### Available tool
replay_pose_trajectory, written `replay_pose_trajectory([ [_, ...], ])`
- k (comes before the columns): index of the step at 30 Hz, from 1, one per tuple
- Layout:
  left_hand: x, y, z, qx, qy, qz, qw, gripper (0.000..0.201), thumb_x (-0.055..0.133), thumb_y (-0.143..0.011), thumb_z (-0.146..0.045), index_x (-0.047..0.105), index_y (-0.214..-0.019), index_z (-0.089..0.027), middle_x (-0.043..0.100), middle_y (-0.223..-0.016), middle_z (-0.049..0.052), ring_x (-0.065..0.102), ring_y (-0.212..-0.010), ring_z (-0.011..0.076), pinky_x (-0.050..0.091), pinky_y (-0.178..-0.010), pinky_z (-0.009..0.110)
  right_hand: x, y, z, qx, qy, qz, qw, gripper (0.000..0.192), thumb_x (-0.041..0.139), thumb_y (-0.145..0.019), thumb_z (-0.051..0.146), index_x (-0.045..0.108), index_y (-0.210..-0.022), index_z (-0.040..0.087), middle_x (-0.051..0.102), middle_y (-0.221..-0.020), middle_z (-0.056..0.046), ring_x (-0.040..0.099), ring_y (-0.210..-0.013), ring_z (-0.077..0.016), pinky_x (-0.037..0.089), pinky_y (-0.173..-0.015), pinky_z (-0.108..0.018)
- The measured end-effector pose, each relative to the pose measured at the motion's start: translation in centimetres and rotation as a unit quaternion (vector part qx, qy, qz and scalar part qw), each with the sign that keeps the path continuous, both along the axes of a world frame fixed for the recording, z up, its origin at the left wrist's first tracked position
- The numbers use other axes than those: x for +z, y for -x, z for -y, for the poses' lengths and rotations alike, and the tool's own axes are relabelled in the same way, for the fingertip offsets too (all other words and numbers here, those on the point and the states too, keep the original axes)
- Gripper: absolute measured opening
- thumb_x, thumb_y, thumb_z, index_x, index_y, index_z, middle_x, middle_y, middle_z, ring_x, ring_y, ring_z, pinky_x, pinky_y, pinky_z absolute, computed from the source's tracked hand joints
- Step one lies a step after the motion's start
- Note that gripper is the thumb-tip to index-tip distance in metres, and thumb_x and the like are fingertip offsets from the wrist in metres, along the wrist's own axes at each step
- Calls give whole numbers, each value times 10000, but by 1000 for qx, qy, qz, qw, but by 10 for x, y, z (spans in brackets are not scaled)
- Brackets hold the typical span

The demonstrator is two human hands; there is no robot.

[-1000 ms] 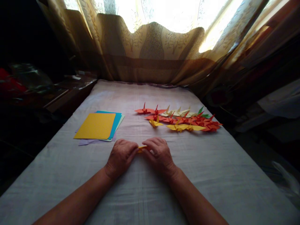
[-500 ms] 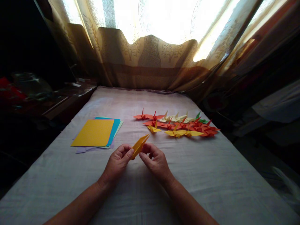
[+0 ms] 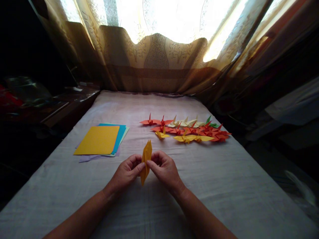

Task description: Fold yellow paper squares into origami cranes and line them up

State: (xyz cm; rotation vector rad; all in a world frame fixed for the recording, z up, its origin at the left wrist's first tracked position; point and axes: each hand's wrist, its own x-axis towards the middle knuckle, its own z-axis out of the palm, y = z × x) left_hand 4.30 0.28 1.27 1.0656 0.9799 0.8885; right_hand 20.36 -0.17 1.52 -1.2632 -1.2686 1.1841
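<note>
A folded piece of yellow origami paper (image 3: 147, 156), long and pointed at top and bottom, stands upright between my hands above the bed. My left hand (image 3: 128, 171) pinches its left side, thumb in front and fingers curled behind. From the right, my right hand (image 3: 164, 169) is closed on its other edge, with the thumb pressed near the middle. The fingertips behind the paper are hidden. Beyond my hands to the right lie several finished paper cranes: red ones (image 3: 178, 130), cream ones (image 3: 185, 122), yellow ones (image 3: 190, 138) and a green one (image 3: 210, 123).
A stack of square paper sheets (image 3: 97, 141), yellow on top with blue, pale green and lilac below, lies on the left of the white sheet (image 3: 139, 106). A patterned curtain (image 3: 157, 56) hangs behind. Dark furniture (image 3: 82, 91) borders the left side.
The folded yellow paper has turned from a rightward slant to nearly upright, and a lower point now shows. My right thumb has moved onto it. The view has shifted slightly.
</note>
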Motion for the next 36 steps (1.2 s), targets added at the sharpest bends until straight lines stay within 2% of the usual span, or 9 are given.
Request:
replay_pose_trajectory([
  [6, 1, 0, -1, -5, 1, -27, 1000, 518, 811, -643, -597, 642, -857, -157, 659, -752, -2, 608, -698, 148, 481, -664, 248, -1, 0, 0, 12, 11, 22, 1000, 183, 602, -723, 381, 581, -698, 201, 569, -626, 33, 512, -592, -122, 424, -576, -242],
  [14, 2, -1, -2, -1, -7, -40, 999, 531, 814, -616, -607, 642, -834, -154, 644, -723, -6, 592, -674, 142, 469, -633, 237, 2, -2, 2, 24, 10, 81, 996, 212, 563, -766, 392, 605, -699, 196, 581, -623, 27, 518, -585, -119, 402, -564, -232],
  [18, -1, -1, -2, 11, -26, -73, 997, 519, 802, -615, -611, 630, -799, -158, 618, -694, -14, 563, -649, 136, 447, -613, 233, 3, -1, 4, 37, 1, 88, 995, 223, 608, -772, 414, 623, -731, 196, 586, -628, 31, 511, -586, -114, 400, -560, -225],
  [22, 2, -2, -1, -10, -9, -67, 998, 511, 796, -622, -612, 625, -795, -163, 605, -689, -18, 549, -648, 133, 436, -609, 230, -3, -2, 2, 30, -1, 50, 998, 182, 606, -766, 373, 641, -754, 194, 597, -652, 30, 504, -589, -112, 405, -559, -225],
  [27, 4, 0, -2, -24, 29, -52, 998, 526, 796, -612, -623, 623, -770, -153, 572, -655, -31, 486, -578, 100, 372, -532, 197, -7, -7, -5, 58, 22, -30, 998, 160, 670, -723, 354, 651, -738, 195, 640, -661, 29, 560, -607, -121, 450, -591, -231],
  [33, 1, 6, -3, -68, 3, -106, 992, 401, 732, -706, -542, 634, -767, -158, 555, -629, -43, 456, -538, 95, 348, -498, 190, -3, -15, -10, 78, 47, -45, 995, 186, 706, -693, 334, 644, -795, 192, 668, -697, 23, 585, -613, -122, 447, -568, -221],
  [36, -1, 9, -4, -82, -52, -174, 980, 332, 664, -767, -496, 650, -776, -164, 596, -668, -22, 515, -584, 124, 382, -519, 204, -8, -18, -11, 79, 32, -4, 996, 171, 682, -716, 339, 667, -770, 178, 677, -695, 12, 582, -607, -120, 449, -585, -229],
])
